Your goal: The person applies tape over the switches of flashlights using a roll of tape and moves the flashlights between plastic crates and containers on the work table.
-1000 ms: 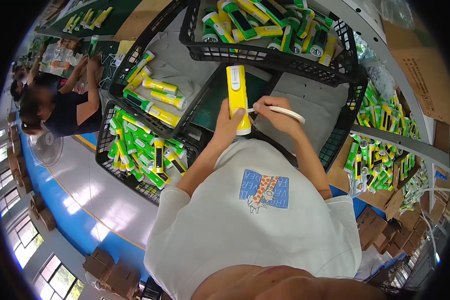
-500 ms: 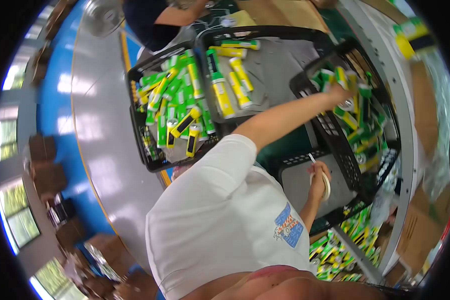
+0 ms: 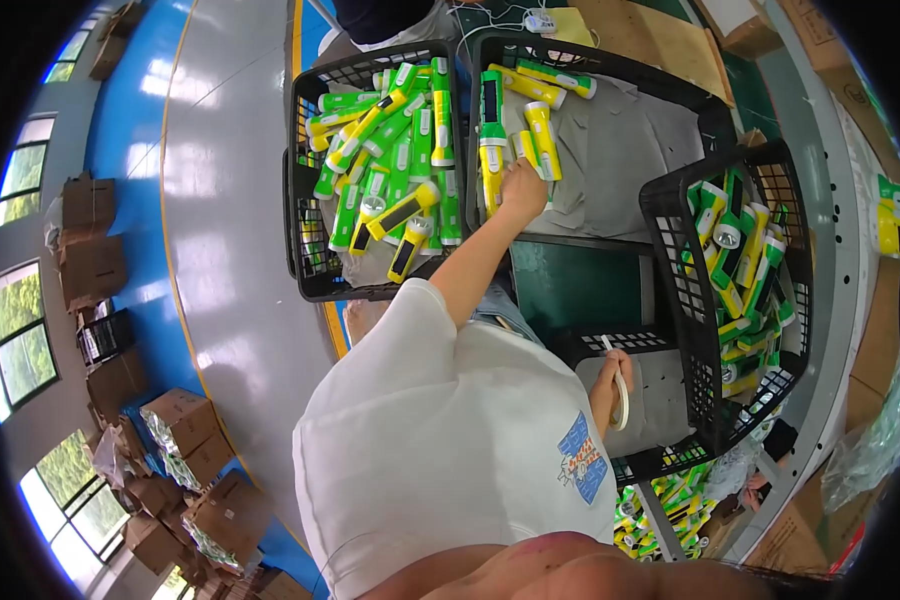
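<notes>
My left hand (image 3: 525, 190) reaches into the middle black crate (image 3: 595, 240), its fingers closed around the lower end of a yellow flashlight (image 3: 526, 148). Right beside it lies another yellow flashlight (image 3: 543, 135), and a green flashlight with a black panel (image 3: 492, 105) is to the left. Lower down, my right hand (image 3: 610, 378) grips a roll of white tape (image 3: 623, 402), with a short pale strip (image 3: 607, 342) sticking up from the fingers. That hand hovers over a grey-lined black crate (image 3: 660, 385).
A left crate (image 3: 305, 275) is piled with green and yellow flashlights. Another crate (image 3: 715, 390), tilted at the right, holds more. Many flashlights (image 3: 660, 510) lie below the table. A seated person (image 3: 390, 20) is at the top. Cardboard boxes (image 3: 220, 520) line the floor at left.
My left hand has moved from the right-hand crate of flashlights to the ones in the middle crate. My right hand still holds the tape. The whole view has shifted.
</notes>
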The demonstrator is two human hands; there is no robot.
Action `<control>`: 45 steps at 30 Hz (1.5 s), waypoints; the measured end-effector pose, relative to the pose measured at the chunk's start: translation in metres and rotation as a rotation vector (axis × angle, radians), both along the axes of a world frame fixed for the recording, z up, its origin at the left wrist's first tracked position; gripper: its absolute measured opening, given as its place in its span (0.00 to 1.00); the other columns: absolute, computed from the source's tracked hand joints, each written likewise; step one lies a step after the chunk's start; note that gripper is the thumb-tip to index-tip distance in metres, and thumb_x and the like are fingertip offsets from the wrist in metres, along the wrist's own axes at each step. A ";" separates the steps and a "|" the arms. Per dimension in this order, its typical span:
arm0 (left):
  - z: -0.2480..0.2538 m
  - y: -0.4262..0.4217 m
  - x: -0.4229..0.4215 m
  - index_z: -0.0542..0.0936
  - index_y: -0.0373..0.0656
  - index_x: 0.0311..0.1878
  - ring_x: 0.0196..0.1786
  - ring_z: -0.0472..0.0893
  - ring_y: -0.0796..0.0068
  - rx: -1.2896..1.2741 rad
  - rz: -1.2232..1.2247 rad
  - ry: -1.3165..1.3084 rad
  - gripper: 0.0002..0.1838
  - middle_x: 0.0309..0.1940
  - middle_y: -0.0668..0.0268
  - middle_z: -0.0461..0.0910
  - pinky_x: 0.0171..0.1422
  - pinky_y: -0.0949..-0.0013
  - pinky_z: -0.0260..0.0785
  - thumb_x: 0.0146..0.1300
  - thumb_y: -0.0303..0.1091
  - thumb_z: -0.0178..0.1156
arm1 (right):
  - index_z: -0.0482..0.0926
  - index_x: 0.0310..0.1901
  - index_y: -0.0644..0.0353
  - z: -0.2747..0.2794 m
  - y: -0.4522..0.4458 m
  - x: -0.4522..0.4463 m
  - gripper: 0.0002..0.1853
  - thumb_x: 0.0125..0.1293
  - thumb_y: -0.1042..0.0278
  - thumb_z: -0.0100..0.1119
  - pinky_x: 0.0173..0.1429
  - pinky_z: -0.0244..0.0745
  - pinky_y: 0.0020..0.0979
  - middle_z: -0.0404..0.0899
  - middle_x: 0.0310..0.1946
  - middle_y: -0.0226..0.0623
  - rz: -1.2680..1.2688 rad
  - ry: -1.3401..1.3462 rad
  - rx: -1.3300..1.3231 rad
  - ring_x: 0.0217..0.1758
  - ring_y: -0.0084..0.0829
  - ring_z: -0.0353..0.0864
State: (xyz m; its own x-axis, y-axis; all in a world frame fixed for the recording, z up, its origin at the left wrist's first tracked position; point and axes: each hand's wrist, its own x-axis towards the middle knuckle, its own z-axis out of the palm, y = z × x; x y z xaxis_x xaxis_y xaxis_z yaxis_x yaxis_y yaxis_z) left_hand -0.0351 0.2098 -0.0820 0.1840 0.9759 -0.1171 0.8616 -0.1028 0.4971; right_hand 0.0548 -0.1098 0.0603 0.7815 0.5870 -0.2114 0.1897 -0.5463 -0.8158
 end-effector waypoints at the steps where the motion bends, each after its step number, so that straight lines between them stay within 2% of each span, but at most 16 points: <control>1: -0.002 -0.001 0.003 0.62 0.28 0.50 0.45 0.77 0.45 -0.111 0.034 -0.010 0.32 0.45 0.43 0.73 0.49 0.55 0.73 0.53 0.42 0.65 | 0.77 0.36 0.64 0.007 0.008 -0.003 0.12 0.67 0.64 0.51 0.41 0.68 0.26 0.78 0.31 0.36 0.013 0.027 -0.016 0.35 0.25 0.73; 3: -0.001 0.004 0.008 0.53 0.25 0.58 0.45 0.79 0.46 -0.243 0.052 -0.052 0.43 0.45 0.42 0.75 0.49 0.55 0.73 0.51 0.43 0.67 | 0.78 0.36 0.63 0.014 0.019 -0.006 0.11 0.66 0.63 0.51 0.39 0.69 0.26 0.80 0.30 0.36 0.128 -0.030 0.061 0.33 0.26 0.76; 6: 0.003 0.010 -0.001 0.53 0.25 0.59 0.45 0.80 0.49 -0.246 0.052 -0.153 0.49 0.42 0.44 0.77 0.49 0.58 0.74 0.45 0.45 0.71 | 0.79 0.36 0.61 0.011 0.022 -0.007 0.11 0.66 0.63 0.51 0.37 0.72 0.28 0.82 0.29 0.38 0.149 -0.069 0.015 0.31 0.27 0.79; 10: 0.000 0.012 -0.007 0.61 0.30 0.57 0.44 0.81 0.54 -0.390 0.079 -0.169 0.46 0.41 0.48 0.78 0.49 0.62 0.74 0.38 0.45 0.74 | 0.78 0.36 0.61 0.008 0.015 -0.013 0.11 0.66 0.62 0.52 0.32 0.69 0.26 0.80 0.26 0.37 0.172 -0.071 0.059 0.26 0.24 0.75; 12: 0.001 0.012 -0.008 0.68 0.32 0.52 0.42 0.81 0.59 -0.756 0.142 -0.696 0.36 0.40 0.53 0.78 0.47 0.62 0.75 0.45 0.44 0.70 | 0.78 0.36 0.61 0.006 0.008 -0.012 0.11 0.65 0.63 0.52 0.30 0.68 0.25 0.79 0.25 0.35 0.181 -0.056 0.030 0.25 0.22 0.72; 14: 0.011 0.005 -0.005 0.68 0.33 0.53 0.41 0.81 0.61 -0.891 0.206 -0.983 0.32 0.39 0.55 0.77 0.46 0.62 0.75 0.50 0.42 0.67 | 0.78 0.36 0.61 0.004 0.003 -0.014 0.10 0.65 0.64 0.52 0.30 0.67 0.25 0.77 0.24 0.33 0.190 -0.014 -0.006 0.24 0.21 0.71; 15: 0.037 -0.002 -0.005 0.67 0.35 0.53 0.41 0.81 0.62 -1.021 0.282 -1.272 0.27 0.39 0.57 0.77 0.45 0.62 0.76 0.54 0.40 0.64 | 0.78 0.36 0.61 0.003 0.002 -0.015 0.10 0.65 0.64 0.52 0.30 0.67 0.25 0.77 0.24 0.33 0.181 -0.014 -0.004 0.24 0.21 0.71; 17: 0.089 -0.027 -0.006 0.68 0.38 0.50 0.37 0.81 0.63 -1.112 0.172 -1.466 0.18 0.36 0.59 0.76 0.40 0.63 0.77 0.62 0.38 0.58 | 0.78 0.36 0.61 0.000 0.002 -0.017 0.10 0.65 0.65 0.52 0.29 0.66 0.24 0.77 0.23 0.33 0.187 -0.020 0.127 0.24 0.19 0.70; 22: 0.168 -0.102 -0.003 0.66 0.43 0.53 0.34 0.79 0.71 -1.051 -0.392 -1.026 0.20 0.32 0.62 0.75 0.41 0.67 0.75 0.71 0.50 0.42 | 0.77 0.35 0.63 0.026 0.017 -0.007 0.08 0.66 0.67 0.54 0.30 0.63 0.20 0.72 0.24 0.26 0.017 0.158 0.280 0.26 0.16 0.67; 24: 0.176 -0.133 -0.003 0.65 0.43 0.55 0.40 0.78 0.74 -1.230 -0.478 -1.123 0.21 0.39 0.62 0.75 0.46 0.69 0.73 0.72 0.50 0.39 | 0.75 0.36 0.67 0.058 0.026 -0.005 0.06 0.65 0.72 0.52 0.37 0.70 0.22 0.70 0.38 0.35 0.077 0.137 0.472 0.35 0.21 0.71; 26: 0.181 -0.157 0.000 0.64 0.44 0.56 0.47 0.74 0.76 -1.171 -0.589 -1.022 0.21 0.45 0.63 0.71 0.51 0.73 0.68 0.73 0.50 0.36 | 0.76 0.36 0.67 0.077 0.028 -0.008 0.05 0.64 0.73 0.54 0.39 0.71 0.22 0.69 0.40 0.35 0.106 0.111 0.577 0.37 0.22 0.72; 28: 0.190 -0.167 0.004 0.61 0.45 0.58 0.51 0.70 0.78 -0.871 -0.795 -1.014 0.22 0.47 0.65 0.68 0.55 0.77 0.63 0.74 0.51 0.31 | 0.77 0.35 0.65 0.078 0.019 -0.005 0.05 0.63 0.72 0.56 0.40 0.69 0.23 0.70 0.40 0.34 0.102 -0.019 0.488 0.37 0.23 0.71; 35: 0.195 -0.180 0.010 0.54 0.42 0.63 0.52 0.70 0.73 -0.812 -0.969 -1.025 0.32 0.50 0.59 0.67 0.56 0.72 0.63 0.71 0.59 0.23 | 0.77 0.33 0.64 0.087 0.006 -0.008 0.05 0.60 0.72 0.59 0.38 0.67 0.25 0.71 0.38 0.36 0.019 -0.163 0.397 0.36 0.26 0.71; 42: 0.197 -0.188 0.012 0.60 0.41 0.58 0.45 0.75 0.73 -0.591 -0.922 -0.777 0.27 0.44 0.60 0.72 0.50 0.71 0.68 0.72 0.56 0.31 | 0.77 0.32 0.66 0.082 -0.004 0.010 0.07 0.59 0.70 0.61 0.29 0.72 0.24 0.74 0.29 0.34 0.058 -0.120 0.275 0.31 0.23 0.76; 43: 0.195 -0.187 0.013 0.61 0.41 0.57 0.41 0.77 0.73 -0.809 -0.866 -0.872 0.25 0.42 0.60 0.73 0.46 0.70 0.71 0.72 0.54 0.34 | 0.78 0.32 0.65 0.082 -0.011 0.019 0.09 0.61 0.67 0.61 0.28 0.73 0.25 0.74 0.29 0.32 -0.039 0.223 0.272 0.31 0.23 0.77; 45: 0.193 -0.189 0.018 0.64 0.41 0.52 0.32 0.80 0.72 -1.043 -0.836 -1.048 0.22 0.38 0.60 0.75 0.37 0.68 0.76 0.70 0.52 0.42 | 0.78 0.32 0.65 0.078 -0.014 0.025 0.10 0.64 0.66 0.58 0.31 0.73 0.24 0.74 0.28 0.32 0.030 0.300 0.392 0.31 0.22 0.76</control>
State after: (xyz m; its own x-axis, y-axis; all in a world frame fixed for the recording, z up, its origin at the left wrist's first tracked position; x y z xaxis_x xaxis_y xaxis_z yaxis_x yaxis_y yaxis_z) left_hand -0.0175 0.0204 0.1112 0.9798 0.1721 -0.1021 0.0277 0.3888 0.9209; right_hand 0.0798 -0.1233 0.1385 0.7014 0.6889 -0.1832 -0.0745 -0.1849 -0.9799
